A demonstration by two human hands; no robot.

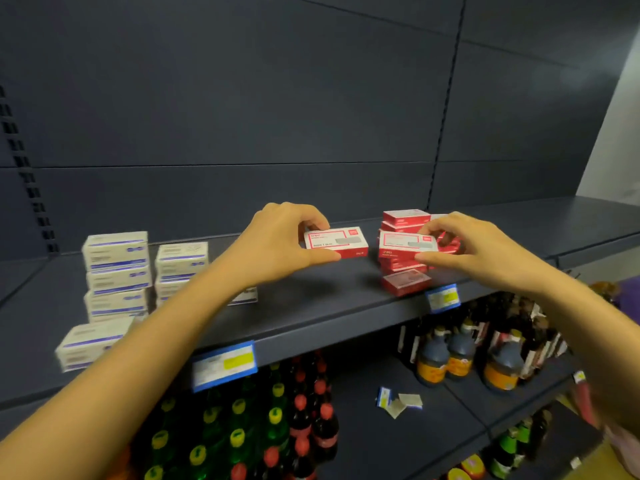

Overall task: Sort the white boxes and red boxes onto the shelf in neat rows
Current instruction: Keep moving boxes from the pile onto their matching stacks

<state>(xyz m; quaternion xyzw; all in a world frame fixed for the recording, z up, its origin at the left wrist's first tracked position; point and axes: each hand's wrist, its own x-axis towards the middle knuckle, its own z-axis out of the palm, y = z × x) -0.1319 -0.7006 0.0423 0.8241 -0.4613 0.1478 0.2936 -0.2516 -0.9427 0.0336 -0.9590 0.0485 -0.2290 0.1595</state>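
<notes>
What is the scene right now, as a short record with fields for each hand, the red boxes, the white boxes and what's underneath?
left: left hand pinches one red box, apart from the pile
right: right hand pinches a second red box atop the red pile
red: pile is untidy, on the right of the shelf
white: white boxes stacked on the left, one apart near the front edge
below: bottles with yellow and red caps

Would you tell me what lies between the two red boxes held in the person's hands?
Only a narrow strip of bare shelf, seen in the head view.
</notes>
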